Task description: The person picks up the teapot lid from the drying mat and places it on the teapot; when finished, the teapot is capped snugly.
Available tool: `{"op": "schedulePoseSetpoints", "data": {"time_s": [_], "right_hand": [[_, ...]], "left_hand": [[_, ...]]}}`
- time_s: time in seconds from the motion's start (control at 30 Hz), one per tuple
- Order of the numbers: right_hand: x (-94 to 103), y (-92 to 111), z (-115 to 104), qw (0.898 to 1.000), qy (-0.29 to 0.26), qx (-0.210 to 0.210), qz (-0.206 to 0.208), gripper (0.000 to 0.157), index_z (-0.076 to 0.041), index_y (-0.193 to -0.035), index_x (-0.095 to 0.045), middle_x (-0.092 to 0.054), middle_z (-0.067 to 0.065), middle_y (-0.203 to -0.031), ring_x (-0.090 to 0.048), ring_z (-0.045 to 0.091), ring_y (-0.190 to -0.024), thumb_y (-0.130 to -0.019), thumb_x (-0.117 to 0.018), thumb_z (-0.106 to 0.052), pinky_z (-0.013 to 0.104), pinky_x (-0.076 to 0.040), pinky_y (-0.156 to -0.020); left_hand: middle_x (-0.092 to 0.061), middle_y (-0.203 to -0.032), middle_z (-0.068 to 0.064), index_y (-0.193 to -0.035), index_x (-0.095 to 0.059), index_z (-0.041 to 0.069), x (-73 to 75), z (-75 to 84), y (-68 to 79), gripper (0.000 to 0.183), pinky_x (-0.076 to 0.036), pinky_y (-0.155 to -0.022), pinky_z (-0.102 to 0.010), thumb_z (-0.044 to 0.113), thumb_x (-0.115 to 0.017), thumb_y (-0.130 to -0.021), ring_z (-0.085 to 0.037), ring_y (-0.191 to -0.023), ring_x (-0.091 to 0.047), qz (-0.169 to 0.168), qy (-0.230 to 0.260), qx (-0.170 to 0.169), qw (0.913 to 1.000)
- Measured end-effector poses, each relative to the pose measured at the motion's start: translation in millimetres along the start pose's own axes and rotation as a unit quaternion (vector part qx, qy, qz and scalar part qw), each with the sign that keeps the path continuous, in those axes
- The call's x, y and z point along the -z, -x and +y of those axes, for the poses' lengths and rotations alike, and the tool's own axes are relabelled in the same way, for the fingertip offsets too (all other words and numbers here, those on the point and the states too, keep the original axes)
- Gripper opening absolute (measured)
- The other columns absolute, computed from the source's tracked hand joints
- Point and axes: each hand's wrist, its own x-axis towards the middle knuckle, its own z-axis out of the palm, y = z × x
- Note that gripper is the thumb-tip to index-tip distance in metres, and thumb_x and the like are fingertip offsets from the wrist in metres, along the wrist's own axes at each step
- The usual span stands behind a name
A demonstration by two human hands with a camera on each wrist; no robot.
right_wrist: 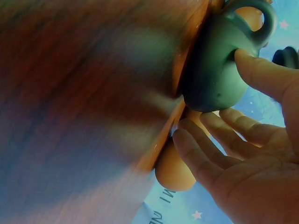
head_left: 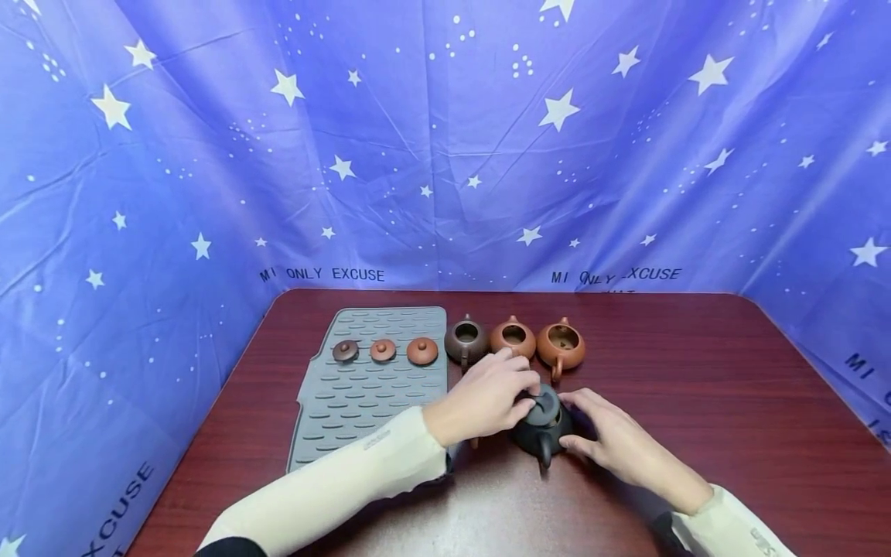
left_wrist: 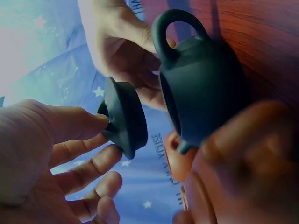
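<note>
My left hand (head_left: pixel 483 394) pinches the knob of a dark grey teapot lid (left_wrist: pixel 125 119) between thumb and fingers. In the left wrist view the lid is tilted and apart from the pot's opening. The matching dark teapot (head_left: pixel 539 439) stands upright on the table, its handle towards me. On its right side my right hand (head_left: pixel 619 441) holds it, the thumb near the handle and the fingers round the far side. In the right wrist view the thumb touches the dark pot (right_wrist: pixel 217 70) and the fingertips are right at its wall.
Behind stand a dark brown teapot (head_left: pixel 455 338), an orange-brown teapot (head_left: pixel 527 346) and another orange-brown teapot (head_left: pixel 574 356), all lidless. Three lids, brown (head_left: pixel 345 351), small orange (head_left: pixel 383 351) and larger orange (head_left: pixel 421 352), lie on a grey mat (head_left: pixel 348 402). A starred curtain (head_left: pixel 431 155) surrounds the table.
</note>
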Motion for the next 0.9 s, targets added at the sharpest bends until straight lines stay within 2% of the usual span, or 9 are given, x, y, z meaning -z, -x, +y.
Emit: {"op": "schedulePoseSetpoints", "data": {"time_s": [0.17, 0.27, 0.53, 0.7, 0.8, 0.9], "right_hand": [[-1.9, 0, 1, 1.000, 0.005, 0.006, -0.001, 0.052, -0.004, -0.119, -0.058, -0.057, -0.004, -0.110, -0.057, 0.014, -0.103, -0.074, -0.081, -0.016, 0.039, -0.047, -0.085], [-2.3, 0, 1, 1.000, 0.007, 0.004, -0.004, 0.052, -0.005, -0.120, -0.058, -0.057, -0.005, -0.111, -0.056, 0.013, -0.102, -0.074, -0.080, -0.017, 0.039, -0.047, -0.085], [0.1, 0, 1, 1.000, 0.001, -0.003, -0.003, 0.052, -0.006, -0.119, -0.058, -0.058, -0.003, -0.112, -0.057, 0.016, -0.105, -0.074, -0.081, -0.015, 0.040, -0.046, -0.087], [0.1, 0, 1, 1.000, -0.002, -0.003, -0.004, 0.052, -0.006, -0.119, -0.058, -0.058, -0.003, -0.112, -0.057, 0.017, -0.104, -0.073, -0.081, -0.015, 0.040, -0.046, -0.087], [1.3, -1, 0, 1.000, -0.001, 0.000, -0.006, 0.052, -0.006, -0.119, -0.058, -0.058, -0.002, -0.112, -0.057, 0.017, -0.105, -0.073, -0.081, -0.015, 0.040, -0.046, -0.087], [6.4, -3, -1, 1.000, -0.004, 0.010, -0.002, 0.056, -0.004, -0.121, -0.057, -0.059, 0.003, -0.113, -0.059, 0.020, -0.102, -0.072, -0.082, -0.014, 0.041, -0.047, -0.084]], "left_hand": [[-0.056, -0.088, 0.011, -0.086, -0.065, 0.024, -13.7, 7.0, -14.5, 0.004, -0.038, -0.070, -0.023, 0.027, -0.068, -0.086, -0.011, -0.081, -0.046, -0.055, -0.003, 0.028, 0.9981], [-0.056, -0.089, 0.012, -0.086, -0.065, 0.025, -19.3, 8.7, -17.6, 0.004, -0.037, -0.069, -0.023, 0.026, -0.068, -0.085, -0.011, -0.081, -0.045, -0.072, -0.006, 0.047, 0.9963], [-0.056, -0.084, 0.013, -0.081, -0.066, 0.025, -24.9, 8.6, -17.9, 0.006, -0.036, -0.065, -0.023, 0.024, -0.071, -0.082, -0.012, -0.078, -0.045, -0.068, -0.015, 0.049, 0.9964], [-0.057, -0.086, 0.012, -0.084, -0.067, 0.025, -25.9, 9.5, -16.5, 0.003, -0.038, -0.064, -0.022, 0.026, -0.070, -0.084, -0.012, -0.079, -0.047, -0.071, -0.005, 0.054, 0.9960], [-0.057, -0.088, 0.010, -0.088, -0.068, 0.024, -21.5, 7.8, -14.9, 0.005, -0.039, -0.067, -0.023, 0.029, -0.067, -0.086, -0.013, -0.080, -0.047, -0.075, -0.002, 0.061, 0.9954], [-0.058, -0.090, 0.009, -0.092, -0.068, 0.023, -11.7, 0.6, -10.8, 0.009, -0.040, -0.071, -0.025, 0.030, -0.065, -0.087, -0.013, -0.081, -0.048, -0.063, 0.004, 0.070, 0.9955]]}}
